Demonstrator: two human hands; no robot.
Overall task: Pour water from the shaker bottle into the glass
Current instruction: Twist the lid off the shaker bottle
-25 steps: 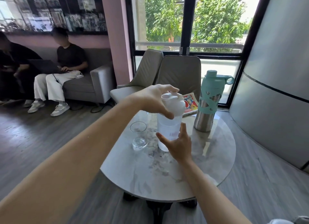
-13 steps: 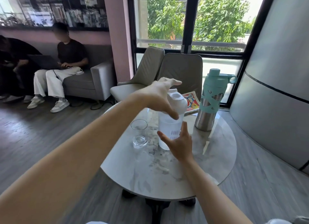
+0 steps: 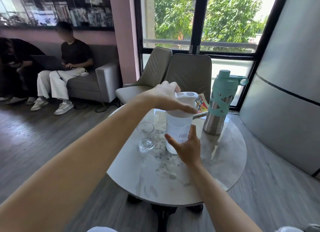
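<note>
A translucent white shaker bottle [image 3: 178, 127] stands upright near the middle of the round marble table [image 3: 225, 162]. My left hand [image 3: 166, 97] grips its white lid [image 3: 187, 102] from the left, with the thumb lying along the lid's lower rim. My right hand [image 3: 187, 147] wraps the lower body of the bottle from the near side, thumb and fingers on either flank. An empty clear glass [image 3: 145, 136] stands just to the left of the bottle, apart from it.
A steel flask with a teal sleeve and cap [image 3: 220, 103] stands right of the bottle. A colourful booklet [image 3: 201, 105] lies behind it. Two grey chairs [image 3: 188, 76] sit beyond the table; two people sit on a sofa [image 3: 102, 79] at left.
My left hand has turned on the lid, its thumb sliding from the front of the lid to lie flat along the rim. My right hand has stayed on the bottle's lower body.
</note>
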